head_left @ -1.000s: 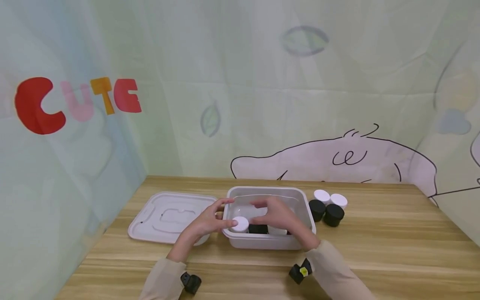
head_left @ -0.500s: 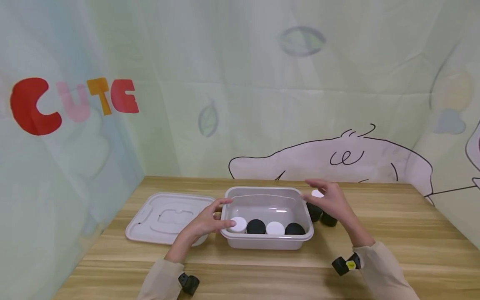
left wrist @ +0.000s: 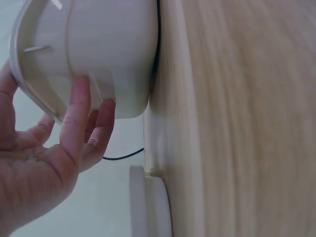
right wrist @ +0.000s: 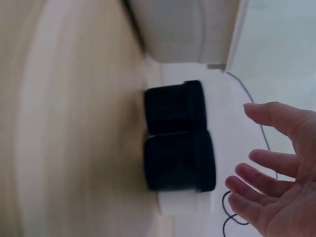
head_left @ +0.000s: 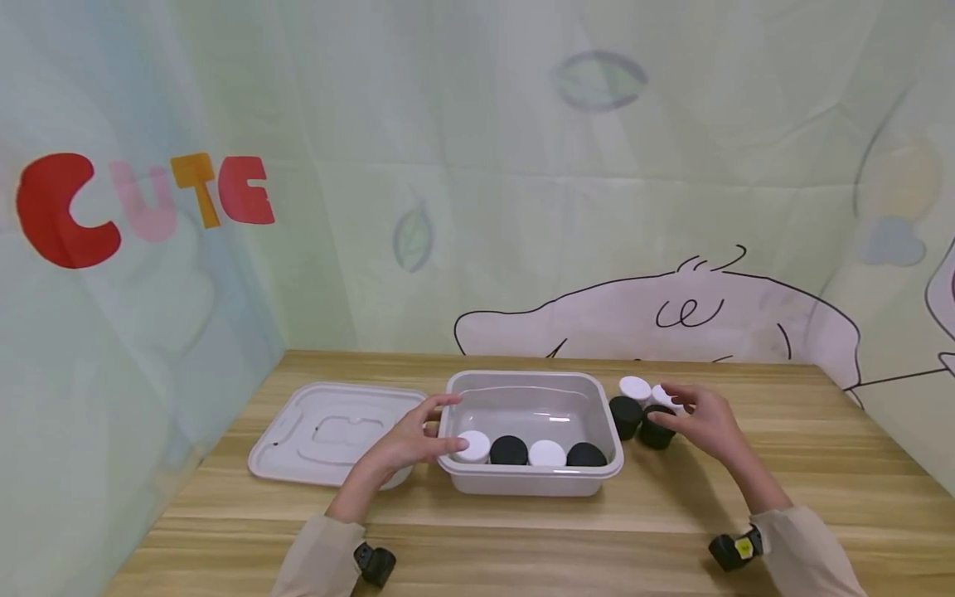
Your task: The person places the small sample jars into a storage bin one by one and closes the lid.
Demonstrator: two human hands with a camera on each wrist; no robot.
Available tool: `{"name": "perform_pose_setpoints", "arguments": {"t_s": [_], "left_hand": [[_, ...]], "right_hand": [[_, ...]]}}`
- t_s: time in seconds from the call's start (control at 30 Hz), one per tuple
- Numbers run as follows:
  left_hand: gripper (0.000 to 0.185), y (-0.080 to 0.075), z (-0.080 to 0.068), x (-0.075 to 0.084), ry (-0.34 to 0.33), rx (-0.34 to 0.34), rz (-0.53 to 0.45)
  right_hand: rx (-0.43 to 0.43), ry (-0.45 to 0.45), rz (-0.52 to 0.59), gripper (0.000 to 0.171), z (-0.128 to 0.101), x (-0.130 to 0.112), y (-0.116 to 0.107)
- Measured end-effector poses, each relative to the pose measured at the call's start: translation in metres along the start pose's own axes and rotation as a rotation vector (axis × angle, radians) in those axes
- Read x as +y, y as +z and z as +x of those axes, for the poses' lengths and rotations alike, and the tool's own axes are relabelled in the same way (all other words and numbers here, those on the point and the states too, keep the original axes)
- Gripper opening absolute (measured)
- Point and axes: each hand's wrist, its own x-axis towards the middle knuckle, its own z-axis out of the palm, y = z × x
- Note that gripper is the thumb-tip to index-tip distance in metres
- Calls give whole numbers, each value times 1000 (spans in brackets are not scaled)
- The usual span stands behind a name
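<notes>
My left hand (head_left: 412,438) holds the left wall of a light grey plastic box (head_left: 525,483), thumb over the rim. In the left wrist view its fingers (left wrist: 79,106) touch the box's outer side. Along the near side inside stands a row of small round jars: a white jar (head_left: 474,448), a black jar (head_left: 509,451), another white jar (head_left: 548,453) and another black jar (head_left: 586,455). My right hand (head_left: 709,421) hovers with spread fingers over a cluster right of the box, closest to a front black jar (head_left: 655,431). In the right wrist view nothing is between its fingers.
Beside that front jar are a second black jar (head_left: 625,417) and two white jars, one (head_left: 635,388) behind and one (head_left: 664,396) partly hidden by my right hand. A flat grey lid (head_left: 298,431) lies left of the box on the wooden table (head_left: 477,547). A printed curtain hangs behind.
My right hand has left the inside of the box and moved right to the jars on the table, uncovering the row of jars inside. The left hand keeps its hold on the box.
</notes>
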Motion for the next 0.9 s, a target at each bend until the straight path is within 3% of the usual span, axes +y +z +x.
{"name": "perform_pose_setpoints", "arguments": {"t_s": [0.3, 0.5, 0.9], "left_hand": [[67, 1, 0, 0, 4, -1, -1], [69, -1, 0, -1, 13, -34, -25], [68, -1, 0, -1, 9, -27, -19]], "right_hand": [[-19, 26, -105, 51, -3, 10, 5], [-25, 19, -134, 50, -2, 11, 6], [-32, 33, -171, 46, -1, 12, 10]]}}
